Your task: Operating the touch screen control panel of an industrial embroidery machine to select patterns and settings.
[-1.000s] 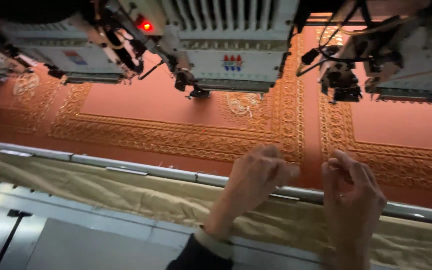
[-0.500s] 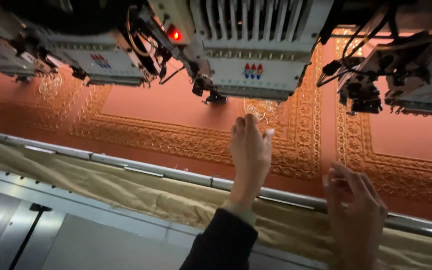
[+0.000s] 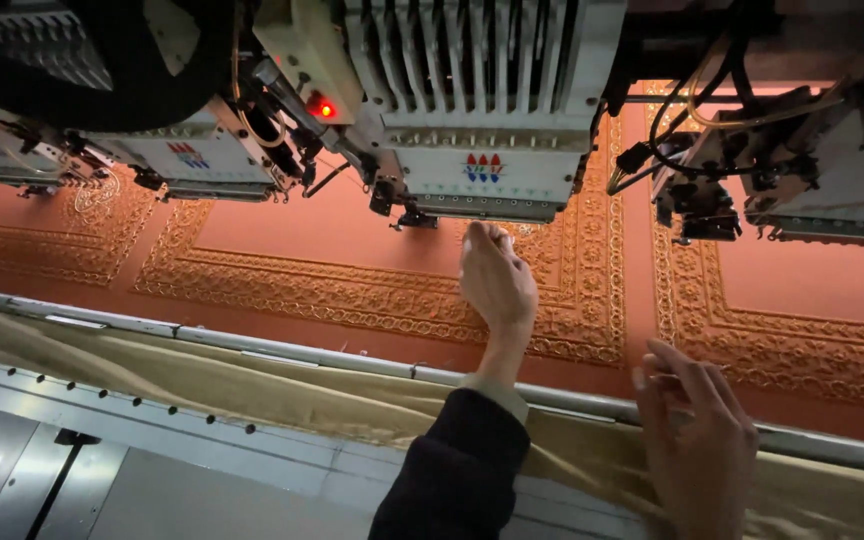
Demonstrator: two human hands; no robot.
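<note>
Orange-red fabric (image 3: 332, 225) stretches flat across the embroidery frame, gold ornamental borders (image 3: 352, 290) running in long bands left to right, with a vertical band (image 3: 592, 250) crossing beside the reaching hand. Overhead hangs a row of embroidery heads; the middle head (image 3: 472, 120) shows a red lamp (image 3: 326, 109) lit on its side. Left hand (image 3: 497, 280) is up at the cloth just under that head, fingertips (image 3: 487, 235) bunched together in a tight grip, pinched at a small pale spot in the stitching; whether a thread is caught between them cannot be told. Its dark sleeve (image 3: 457, 470) crosses the metal rail (image 3: 282, 352) and the tan backing cloth (image 3: 202, 385). Right hand (image 3: 702, 450) sits lower, near the rail, fingers loosely curled and spread, grip open, holding nothing visible.
</note>
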